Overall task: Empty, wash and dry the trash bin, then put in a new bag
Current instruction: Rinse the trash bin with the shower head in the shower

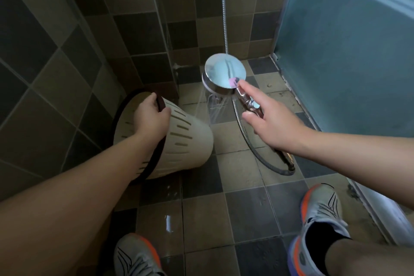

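Note:
A cream trash bin with slotted sides and a dark rim is tipped on its side above the tiled floor, its opening turned toward me and to the left. My left hand grips the rim at the top. My right hand holds the handle of a chrome shower head, forefinger stretched along it toward the round head. Water sprays downward from the head, just right of the bin's base. The bin's inside is hidden from me.
A metal shower hose loops across the floor and runs up the wall. Tiled walls close in at left and behind. A frosted glass panel stands at right. My two shoes stand on wet floor tiles.

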